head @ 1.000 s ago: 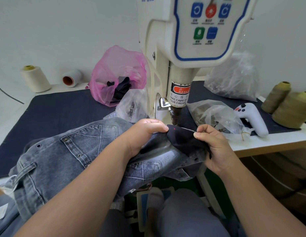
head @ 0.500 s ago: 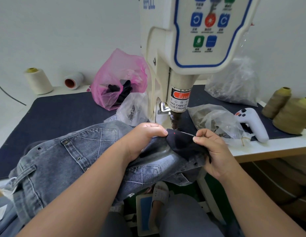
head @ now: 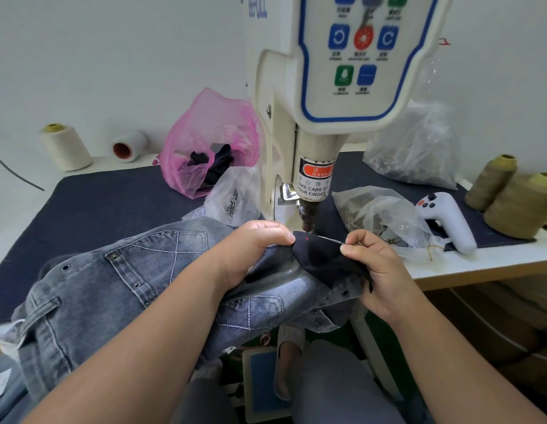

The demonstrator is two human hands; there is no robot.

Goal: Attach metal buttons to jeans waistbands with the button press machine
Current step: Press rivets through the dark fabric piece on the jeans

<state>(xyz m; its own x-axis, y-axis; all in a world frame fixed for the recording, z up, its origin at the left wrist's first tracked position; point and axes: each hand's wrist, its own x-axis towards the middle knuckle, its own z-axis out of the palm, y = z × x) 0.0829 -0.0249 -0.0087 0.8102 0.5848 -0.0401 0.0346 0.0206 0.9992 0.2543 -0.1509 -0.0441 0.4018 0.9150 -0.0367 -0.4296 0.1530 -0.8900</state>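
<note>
The jeans are soft gray-blue cloth with white stitch lines that cross like a diamond on the pocket. Small round metal studs sit at the pocket corners. The jeans lie over the near edge of the table and hang down toward the person's lap. A flap of dark, almost black cloth is at the waistband, right under the button press machine. A tiny red dot of light shines on that dark cloth.

The machine is big, smooth and cream colored, with a blue line round its button panel. It has blue, red and green buttons. A red and white warning label wraps its round post, and a metal tip points down just above the cloth.

A dark blue mat covers the table top. A crinkly pink bag on the far left holds dark scraps. A clear bag beside the machine holds small metal bits. Another clear bag on the right holds small brownish pieces. A bigger clear bag sits far right; what is in it is hard to tell.

The left hand is curled and grips the jeans at the waistband, thumb on top. The right hand pinches the dark cloth between thumb and fingers. The two hands are near each other, with the cloth stretched between them.
</note>
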